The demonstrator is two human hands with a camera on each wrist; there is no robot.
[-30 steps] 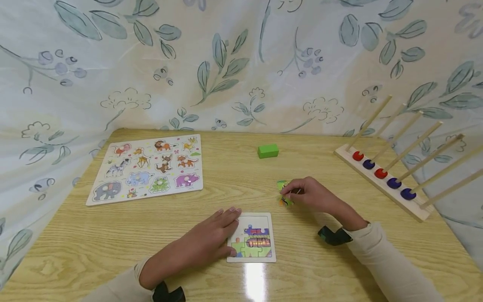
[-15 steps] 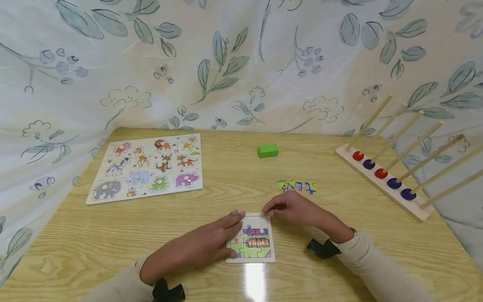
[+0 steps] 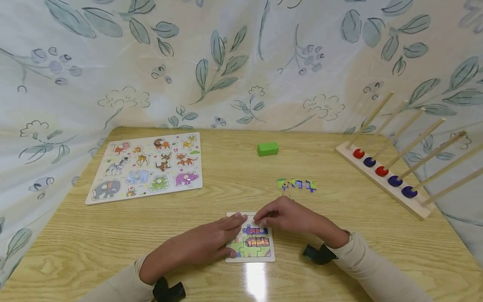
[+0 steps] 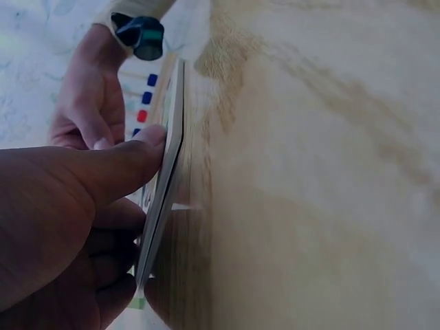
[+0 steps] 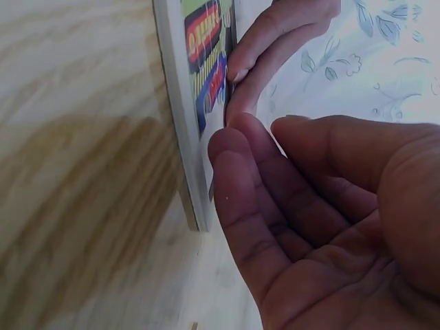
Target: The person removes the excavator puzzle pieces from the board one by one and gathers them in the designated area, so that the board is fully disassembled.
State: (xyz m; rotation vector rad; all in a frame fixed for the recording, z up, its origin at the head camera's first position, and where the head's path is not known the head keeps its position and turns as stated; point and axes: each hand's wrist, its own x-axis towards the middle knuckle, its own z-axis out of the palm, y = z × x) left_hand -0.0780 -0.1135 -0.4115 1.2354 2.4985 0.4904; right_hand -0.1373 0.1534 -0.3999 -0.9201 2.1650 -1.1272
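A small square jigsaw puzzle board [image 3: 250,259] lies on the table, its lower part filled with pieces showing a colourful vehicle. My left hand [image 3: 203,241] rests along its left side, fingers at the upper left and thumb near the lower left corner; the left wrist view shows the thumb [image 4: 148,141] at the board's edge. My right hand [image 3: 290,216] bends its fingers to the board's upper part. In the right wrist view these fingertips [image 5: 230,148] touch the bare white area; whether a piece is between them is hidden. Loose puzzle pieces [image 3: 298,184] lie beyond my right hand.
At the back left lies an animal peg puzzle [image 3: 145,167]. A green block [image 3: 268,149] sits at the back middle. On the right stands a wooden bead rack [image 3: 381,180] with upright rods and red and blue beads. Patterned fabric [image 3: 241,63] hangs behind the table.
My right hand has moved from the loose pieces toward me and left, onto the upper part of the puzzle board. My left hand has stayed at the board's left side.
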